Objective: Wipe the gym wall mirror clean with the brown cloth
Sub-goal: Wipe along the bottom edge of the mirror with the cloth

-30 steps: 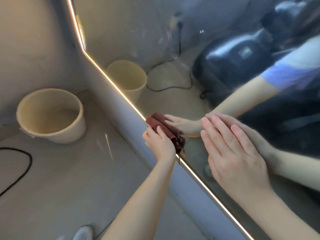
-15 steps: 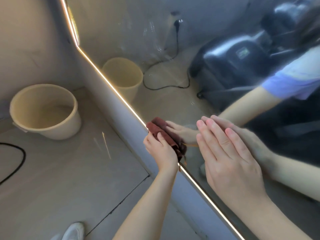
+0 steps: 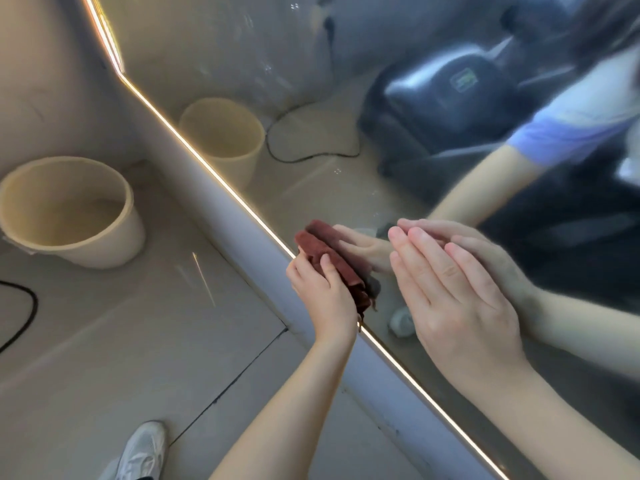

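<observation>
Left hand (image 3: 322, 296) grips the brown cloth (image 3: 327, 252): fingers curled over its near side, one fingertip pressed on top. The cloth is folded into a thick pad w/ a soft ribbed nap, & a frayed corner hangs down by the heel of that hand. It's pushed against the mirror (image 3: 346, 109) right at the lower edge, where a thin glowing light strip (image 3: 207, 168) runs along the frame. The cloth's far end sticks out past the left fingertips.

Right hand (image 3: 453, 299) lies flat on the glass, fingers straight & close together, holding nothing. Its fingertips sit just beside the cloth; can't tell if they touch it. The glass around those fingers is smooth but hazy, w/ faint smears & droplets farther out. Each hand meets its own reflection at the surface.

Well beyond the left fingertips & off to their left, a round cream plastic bucket (image 3: 69, 209) stands on the floor (image 3: 121, 341). It has a tapered wall & thick rim; contents unclear. The floor is glossy beige tile w/ dark grout lines. A thin black cable (image 3: 34, 306) curves near the bucket. A white mesh shoe (image 3: 142, 448) shows back behind the left wrist, beside the forearm. Reflected past the right fingertips: a dark rounded machine, blurred.
</observation>
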`<state>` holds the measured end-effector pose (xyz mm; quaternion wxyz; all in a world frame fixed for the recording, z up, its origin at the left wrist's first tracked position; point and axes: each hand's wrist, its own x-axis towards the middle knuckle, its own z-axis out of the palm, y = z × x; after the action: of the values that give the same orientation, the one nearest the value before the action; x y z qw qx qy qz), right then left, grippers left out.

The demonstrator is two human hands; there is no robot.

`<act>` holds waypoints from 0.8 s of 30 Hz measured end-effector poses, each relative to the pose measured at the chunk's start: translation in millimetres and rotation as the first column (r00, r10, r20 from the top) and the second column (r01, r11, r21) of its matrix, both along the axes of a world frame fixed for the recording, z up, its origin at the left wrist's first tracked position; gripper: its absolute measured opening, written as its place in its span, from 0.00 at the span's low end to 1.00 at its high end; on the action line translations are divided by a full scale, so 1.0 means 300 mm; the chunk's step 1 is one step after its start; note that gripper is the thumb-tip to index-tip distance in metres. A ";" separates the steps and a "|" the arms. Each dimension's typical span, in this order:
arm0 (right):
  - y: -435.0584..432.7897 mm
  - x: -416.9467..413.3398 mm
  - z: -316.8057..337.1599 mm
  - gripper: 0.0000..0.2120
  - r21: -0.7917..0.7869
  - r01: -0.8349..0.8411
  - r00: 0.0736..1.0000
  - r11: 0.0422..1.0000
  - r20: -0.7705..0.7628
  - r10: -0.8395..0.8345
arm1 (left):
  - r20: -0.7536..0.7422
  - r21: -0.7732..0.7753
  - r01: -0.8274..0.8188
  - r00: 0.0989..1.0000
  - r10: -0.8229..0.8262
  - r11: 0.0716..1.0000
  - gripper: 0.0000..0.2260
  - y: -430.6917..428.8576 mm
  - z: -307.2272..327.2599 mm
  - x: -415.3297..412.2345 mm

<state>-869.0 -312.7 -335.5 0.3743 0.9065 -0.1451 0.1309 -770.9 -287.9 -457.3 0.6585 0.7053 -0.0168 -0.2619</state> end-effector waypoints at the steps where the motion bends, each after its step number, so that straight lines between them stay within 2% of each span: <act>1: -0.002 -0.016 0.001 0.19 -0.017 0.001 1.000 1.000 -0.011 -0.001 | 0.002 0.013 0.000 1.000 0.000 1.000 0.13 -0.002 0.001 0.004; 10: 0.020 -0.155 -0.012 0.22 -0.077 0.041 0.997 0.996 -0.066 -0.046 | 0.026 0.091 0.005 1.000 -0.007 0.996 0.15 -0.006 0.021 0.006; 18: 0.043 -0.202 -0.013 0.21 -0.058 0.062 0.998 0.996 0.013 -0.062 | 0.110 0.054 0.050 0.992 -0.056 0.997 0.14 0.031 0.061 -0.135; 21: 0.044 -0.238 -0.003 0.21 -0.080 0.063 0.998 0.995 0.028 -0.061 | -0.007 0.135 -0.002 1.000 0.003 0.991 0.15 -0.006 0.003 -0.095; 24: 0.052 -0.279 -0.016 0.22 -0.086 0.069 0.997 0.994 0.036 -0.067 | -0.135 0.193 0.020 0.991 0.007 0.981 0.17 -0.008 -0.038 -0.061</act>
<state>-952.6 -297.1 -340.4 0.4153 0.8815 -0.1763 0.1395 -789.3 -290.3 -468.7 0.5853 0.7468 0.0512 -0.3116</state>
